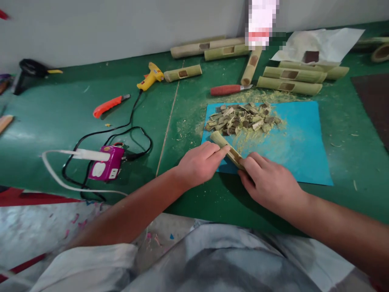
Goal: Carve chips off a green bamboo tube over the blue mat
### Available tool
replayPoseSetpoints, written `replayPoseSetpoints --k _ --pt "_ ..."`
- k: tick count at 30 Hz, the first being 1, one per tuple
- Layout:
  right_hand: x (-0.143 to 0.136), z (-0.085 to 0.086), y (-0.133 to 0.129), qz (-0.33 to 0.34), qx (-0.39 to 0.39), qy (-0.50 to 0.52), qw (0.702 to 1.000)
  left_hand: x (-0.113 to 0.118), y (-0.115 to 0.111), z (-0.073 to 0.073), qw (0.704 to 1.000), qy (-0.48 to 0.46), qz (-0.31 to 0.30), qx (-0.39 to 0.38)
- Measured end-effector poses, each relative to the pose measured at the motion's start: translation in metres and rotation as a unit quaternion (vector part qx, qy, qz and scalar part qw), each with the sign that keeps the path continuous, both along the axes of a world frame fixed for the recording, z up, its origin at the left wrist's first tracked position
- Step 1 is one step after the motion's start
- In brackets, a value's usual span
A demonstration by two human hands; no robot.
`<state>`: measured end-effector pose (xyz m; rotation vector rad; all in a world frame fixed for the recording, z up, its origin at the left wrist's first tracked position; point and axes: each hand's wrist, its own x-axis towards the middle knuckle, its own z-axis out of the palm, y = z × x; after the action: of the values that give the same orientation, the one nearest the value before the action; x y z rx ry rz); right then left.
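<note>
A short bamboo tube (pixel 219 139) with a rectangular opening cut in its side is between my two hands, tilted over the near left part of a blue sheet (pixel 299 134). My left hand (pixel 201 163) closes on the tube's left side, its fingertips by the opening. Around the lower right end my right hand (pixel 267 178) is wrapped, hiding that end. Just beyond the tube lies a heap of bamboo chips (pixel 243 117) and pale dust. Behind the heap rests a red-handled knife (pixel 227 89).
Cut bamboo tubes (pixel 288 86) lie at the back right, partly under white paper (pixel 322 44). At left are an orange utility knife (pixel 107 106), a yellow glue gun (pixel 152 76) and a purple power adapter (pixel 106 164) with trailing cords. A dark mat (pixel 373 101) lies right.
</note>
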<state>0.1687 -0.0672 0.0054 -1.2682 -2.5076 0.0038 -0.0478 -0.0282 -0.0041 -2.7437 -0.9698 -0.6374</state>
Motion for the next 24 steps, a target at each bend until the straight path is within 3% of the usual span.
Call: replayPoseSetpoints --k 15,24 --pt "-0.003 -0.005 -0.001 0.018 0.04 -0.019 0.999 0.005 0.005 -0.004 1.0 -0.022 -0.011 -0.014" --pt "0.002 -0.006 0.003 0.009 -0.002 0.014 1.0 0.005 0.012 -0.006 0.998 -0.035 -0.025 -0.04"
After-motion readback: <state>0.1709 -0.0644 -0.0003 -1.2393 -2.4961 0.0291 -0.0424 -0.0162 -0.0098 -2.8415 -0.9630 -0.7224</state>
